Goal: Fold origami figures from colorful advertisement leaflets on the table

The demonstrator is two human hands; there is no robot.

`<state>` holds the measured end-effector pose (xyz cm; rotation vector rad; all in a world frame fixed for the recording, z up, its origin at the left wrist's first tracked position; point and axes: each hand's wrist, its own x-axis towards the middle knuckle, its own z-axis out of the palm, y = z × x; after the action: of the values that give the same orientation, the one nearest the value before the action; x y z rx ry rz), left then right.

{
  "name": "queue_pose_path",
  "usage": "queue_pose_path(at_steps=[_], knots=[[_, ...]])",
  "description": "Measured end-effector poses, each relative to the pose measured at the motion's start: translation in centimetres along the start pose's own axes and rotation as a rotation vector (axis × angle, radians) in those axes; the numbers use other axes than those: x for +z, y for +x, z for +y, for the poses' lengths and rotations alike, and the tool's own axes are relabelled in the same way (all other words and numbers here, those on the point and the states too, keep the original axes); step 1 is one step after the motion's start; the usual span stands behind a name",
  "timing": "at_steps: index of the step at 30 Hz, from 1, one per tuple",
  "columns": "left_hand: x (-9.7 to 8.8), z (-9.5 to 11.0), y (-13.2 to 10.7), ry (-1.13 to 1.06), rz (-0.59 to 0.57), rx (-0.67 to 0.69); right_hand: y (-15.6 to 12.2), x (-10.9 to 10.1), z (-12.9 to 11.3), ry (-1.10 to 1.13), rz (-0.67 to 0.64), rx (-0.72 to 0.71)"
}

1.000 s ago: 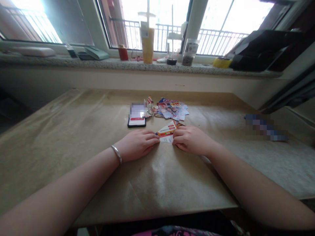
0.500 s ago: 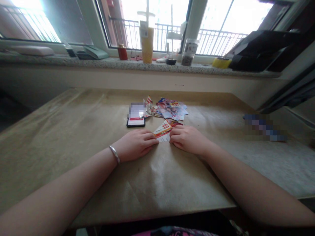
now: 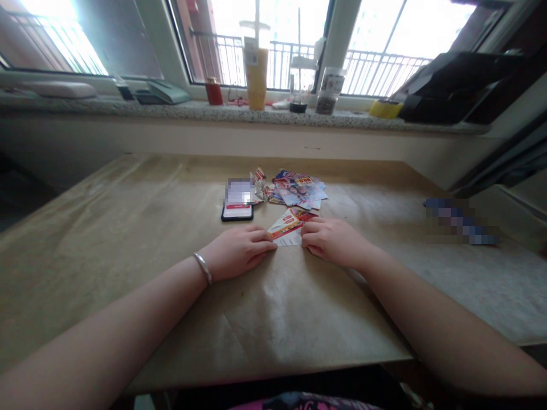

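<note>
A printed paper leaflet, white with red and orange bands, lies on the table with slanted edges, apparently folded. My left hand, with a silver bracelet at the wrist, has its fingers together on the leaflet's left corner. Curled fingers of my right hand hold its right edge and hide part of it. Just beyond is a loose pile of colourful printed leaflets. Beside that pile sits a crumpled or folded paper piece, and a phone with a lit screen lies left of it.
The table has a creased beige cover. A blurred bluish object lies at the right. On the windowsill stand a tall yellow drink cup, a red jar, a clear container and a black object.
My right hand has slid slightly to the right along the leaflet, uncovering more of its lower white part. My left hand stays at the left corner.
</note>
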<state>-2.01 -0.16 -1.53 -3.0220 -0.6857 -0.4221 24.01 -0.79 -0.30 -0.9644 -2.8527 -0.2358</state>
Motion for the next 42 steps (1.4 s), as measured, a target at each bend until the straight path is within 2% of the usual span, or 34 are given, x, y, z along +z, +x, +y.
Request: queue_pose_path(at_steps=[22,29,42], knots=[[-0.1,-0.1,0.0,0.041,0.004,0.021,-1.1,-1.4,0.0,0.031,-0.09,0.162],[-0.6,0.2,0.1,0.105,-0.019,0.059,-1.3,-1.5,0.2,0.046,-0.076,0.164],[-0.2,0.0,0.0,0.046,0.009,0.037,-1.8,-1.4,1.1,0.104,-0.112,0.171]])
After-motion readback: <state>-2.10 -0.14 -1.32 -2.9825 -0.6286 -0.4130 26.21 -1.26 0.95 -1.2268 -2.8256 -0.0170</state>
